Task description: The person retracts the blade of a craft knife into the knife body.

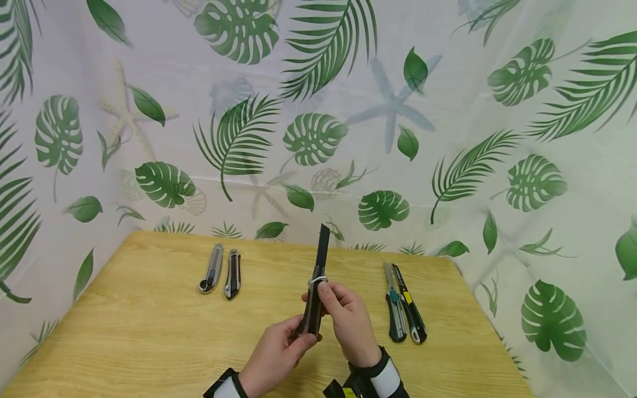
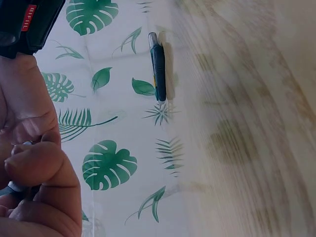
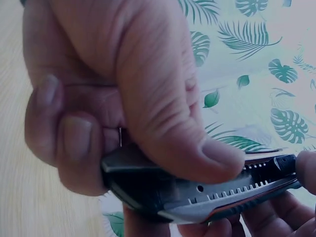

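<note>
A dark snap-off utility knife (image 1: 312, 310) is held nearly upright between both hands, its black blade (image 1: 323, 241) extended upward. The left hand (image 1: 276, 349) grips the lower end of the handle. Higher up, the right hand (image 1: 352, 323) pinches the handle near the blade end, thumb over its front. In the right wrist view, the left hand's thumb (image 3: 163, 108) lies across the knife's toothed channel (image 3: 237, 192), while the right thumb (image 3: 308, 172) touches the dark slider (image 3: 285, 164). The left wrist view shows curled fingers (image 2: 44, 187) and a dark object with a red label (image 2: 27, 19), cut off by the frame.
Two silver-and-black utility knives (image 1: 211, 268) (image 1: 233, 275) lie at the table's back left. At the right lie one with a green slider (image 1: 395, 301) and one with a yellow slider (image 1: 409, 304). A leaf-printed cloth (image 1: 318, 182) hangs behind the wooden table (image 1: 149, 331).
</note>
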Action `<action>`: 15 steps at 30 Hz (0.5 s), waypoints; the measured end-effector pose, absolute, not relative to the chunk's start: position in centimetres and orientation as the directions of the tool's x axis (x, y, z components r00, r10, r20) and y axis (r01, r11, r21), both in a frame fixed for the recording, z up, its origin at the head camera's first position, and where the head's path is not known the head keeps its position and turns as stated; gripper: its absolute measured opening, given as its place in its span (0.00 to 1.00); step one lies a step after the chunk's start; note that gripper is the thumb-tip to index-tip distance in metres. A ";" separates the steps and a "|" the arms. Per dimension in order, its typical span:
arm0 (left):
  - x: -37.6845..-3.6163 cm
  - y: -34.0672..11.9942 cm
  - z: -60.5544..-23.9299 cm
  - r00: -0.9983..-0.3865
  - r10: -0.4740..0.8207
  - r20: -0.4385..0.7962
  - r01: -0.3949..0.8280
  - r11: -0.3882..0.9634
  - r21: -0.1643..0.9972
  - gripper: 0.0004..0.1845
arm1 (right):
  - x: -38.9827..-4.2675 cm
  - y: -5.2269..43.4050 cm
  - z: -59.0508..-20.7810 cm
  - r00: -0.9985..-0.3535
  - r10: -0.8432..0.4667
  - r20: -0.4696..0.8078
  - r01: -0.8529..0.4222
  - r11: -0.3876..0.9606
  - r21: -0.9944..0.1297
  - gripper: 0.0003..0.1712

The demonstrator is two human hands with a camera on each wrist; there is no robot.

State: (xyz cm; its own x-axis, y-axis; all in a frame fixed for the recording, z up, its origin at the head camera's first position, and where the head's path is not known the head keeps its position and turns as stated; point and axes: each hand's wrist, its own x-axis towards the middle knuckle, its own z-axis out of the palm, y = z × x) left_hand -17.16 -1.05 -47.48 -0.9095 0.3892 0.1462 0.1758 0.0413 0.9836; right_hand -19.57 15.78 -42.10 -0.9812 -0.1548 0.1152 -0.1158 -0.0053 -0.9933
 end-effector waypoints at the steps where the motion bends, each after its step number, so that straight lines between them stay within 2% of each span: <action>1: -17.2 -1.1 -47.5 -0.912 0.387 0.137 0.165 0.041 0.985 0.14 | -19.5 15.8 -42.1 -0.980 -0.164 0.115 -0.113 -0.018 -0.993 0.26; 7: -17.0 -1.3 -47.5 -0.903 0.423 0.080 0.087 -0.003 0.996 0.15 | -19.3 15.4 -41.9 -0.973 -0.192 0.130 -0.118 -0.071 -0.990 0.29; 15: -17.0 -1.4 -47.2 -0.898 0.433 0.074 0.037 -0.094 0.995 0.19 | -19.2 15.0 -41.6 -0.975 -0.142 0.171 -0.161 -0.074 -0.984 0.26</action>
